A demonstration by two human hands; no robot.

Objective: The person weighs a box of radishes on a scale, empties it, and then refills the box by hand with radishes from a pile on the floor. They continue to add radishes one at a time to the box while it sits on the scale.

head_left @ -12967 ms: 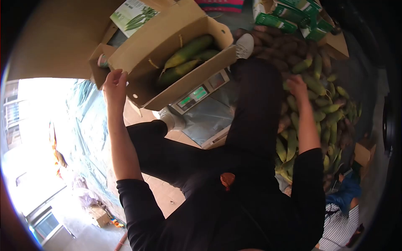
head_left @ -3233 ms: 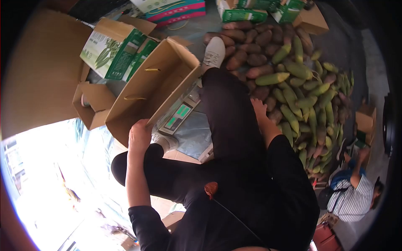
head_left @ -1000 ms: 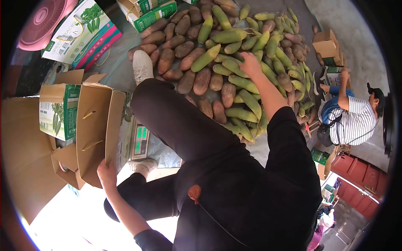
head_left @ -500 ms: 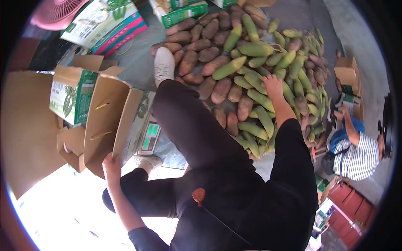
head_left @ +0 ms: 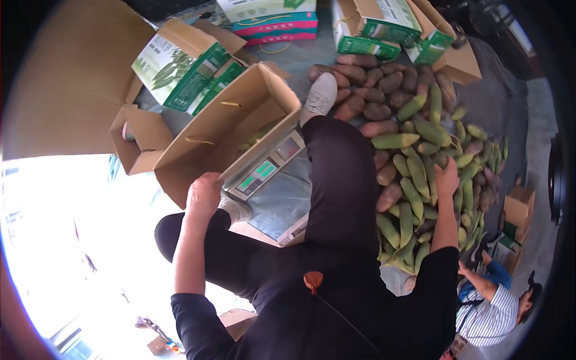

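My left hand grips the near edge of a tall open cardboard box. The box stands on a weighing scale with lit green digits. Inside it, some green radishes show at the bottom. On the right, my right hand is closed around a green radish over the pile; part of it is hidden by my fingers. Long green radishes lie around that hand, mixed with reddish-brown tubers that look earth-covered.
Printed green-and-white cartons stand behind the box, and more cartons are at the back. My white shoe rests beside the pile. A person in a striped shirt is at the lower right, near a small brown box.
The view has turned, so the box and pile appear shifted right. My left hand stays on the box edge. My right hand, earlier reaching over the radishes, now has one in its fingers.
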